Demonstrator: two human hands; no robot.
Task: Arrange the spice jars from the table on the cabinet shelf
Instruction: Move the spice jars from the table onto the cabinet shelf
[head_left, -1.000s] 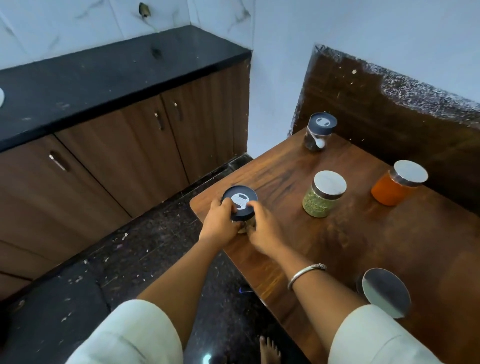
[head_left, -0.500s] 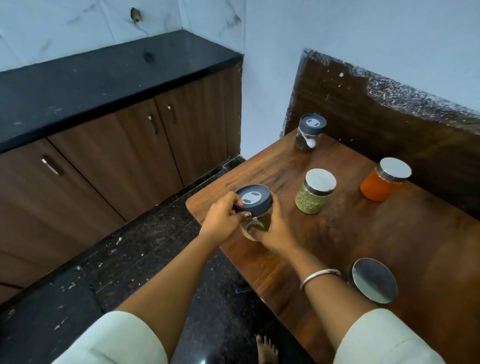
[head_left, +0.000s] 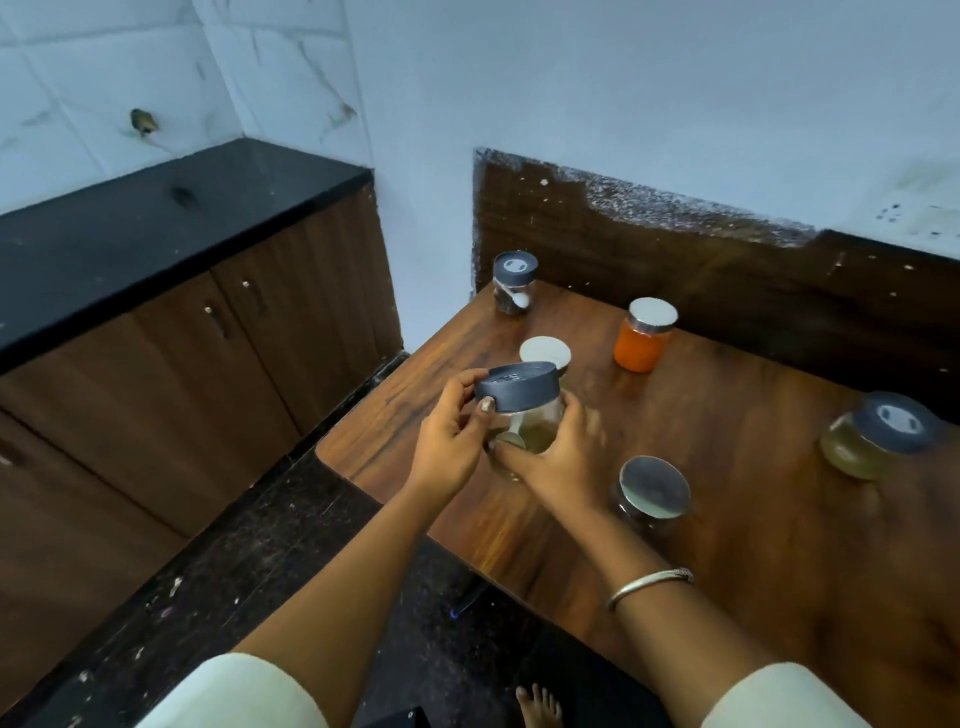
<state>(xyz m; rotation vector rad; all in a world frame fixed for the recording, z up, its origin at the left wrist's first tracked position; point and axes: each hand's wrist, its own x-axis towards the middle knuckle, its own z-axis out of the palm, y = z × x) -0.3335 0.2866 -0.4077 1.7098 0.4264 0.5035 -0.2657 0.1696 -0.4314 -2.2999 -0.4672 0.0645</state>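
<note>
Both hands hold a clear jar with a dark grey lid (head_left: 519, 387) above the table's near left corner. My left hand (head_left: 452, 441) grips it at the lid and side; my right hand (head_left: 556, 457) cups the body and underside. The jar holds a greenish-brown spice and is lifted off the wooden table (head_left: 727, 519). Still standing on the table are a small grey-lidded jar (head_left: 513, 283), an orange jar with a silver lid (head_left: 643, 335), a silver-lidded jar (head_left: 545, 351) partly hidden behind the held one, a dark jar with a silver lid (head_left: 652, 491), and a yellowish grey-lidded jar (head_left: 878, 439).
A black countertop (head_left: 130, 234) over closed brown cabinet doors (head_left: 218, 374) runs along the left wall. Dark speckled floor (head_left: 234, 571) lies between cabinet and table. A dark wooden backboard (head_left: 675, 260) rises behind the table. My bare foot (head_left: 537, 701) shows below.
The jar has been lifted off the table and raised, held in both hands. The view has tilted up and right, bringing a yellowish jar into sight.
</note>
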